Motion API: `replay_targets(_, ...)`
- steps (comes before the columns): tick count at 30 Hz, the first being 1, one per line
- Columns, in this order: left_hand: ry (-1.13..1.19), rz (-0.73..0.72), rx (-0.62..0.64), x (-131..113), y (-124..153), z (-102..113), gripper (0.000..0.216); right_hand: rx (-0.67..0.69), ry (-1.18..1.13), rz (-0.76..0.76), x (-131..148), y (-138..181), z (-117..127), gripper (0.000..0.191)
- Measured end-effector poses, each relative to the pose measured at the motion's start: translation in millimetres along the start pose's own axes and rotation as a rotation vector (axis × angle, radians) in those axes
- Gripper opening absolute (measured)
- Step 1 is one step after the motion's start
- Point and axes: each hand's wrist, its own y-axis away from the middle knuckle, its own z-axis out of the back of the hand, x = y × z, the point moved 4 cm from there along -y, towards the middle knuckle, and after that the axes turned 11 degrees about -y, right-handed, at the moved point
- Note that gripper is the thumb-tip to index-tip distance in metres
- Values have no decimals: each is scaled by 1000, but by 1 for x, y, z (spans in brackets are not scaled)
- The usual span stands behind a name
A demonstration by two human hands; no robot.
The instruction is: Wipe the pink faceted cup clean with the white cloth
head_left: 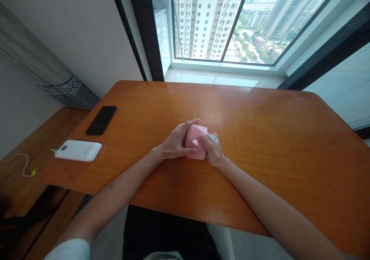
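Note:
Near the middle of the table, a small pink box (196, 138) with flat sides sits between my two hands. My left hand (177, 141) holds it from the left, thumb along the near side and fingers over the far side. On the right, my right hand (213, 150) is closed round a pale grey-white crumpled cloth (213, 139), its thumb against the box's right side. Most of the cloth is hidden in that hand, and the right fingers are partly out of sight.
The wooden table (277, 148) has rounded corners. At its left lie a black phone (101, 120) and a white power bank (78, 151) with a cable (26, 163) running off left. Beyond the far edge is a window (225, 21); a curtain (58, 71) hangs at the left.

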Motion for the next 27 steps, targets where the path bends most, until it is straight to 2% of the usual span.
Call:
replay_targets(3,-36,-148,-43,0,1,4,131,13,-31,-6,-1,0,1,74)
replay_targets(7,-212,-352,-47,-8,1,11,148,-9,-65,-11,-4,0,2,72)
replay_targets(13,-490,-489,-10,-14,3,8,141,-163,-101,8,0,-5,4,74)
replay_targets(19,-601,-478,-24,-14,2,7,120,-215,-237,-54,-4,-9,7,70)
replay_targets(23,-499,-444,-53,-18,1,8,114,-202,-277,-65,-11,-9,9,67)
replay_targets(27,-330,-369,-82,-21,0,9,120,-183,-179,-6,-13,-6,11,68)
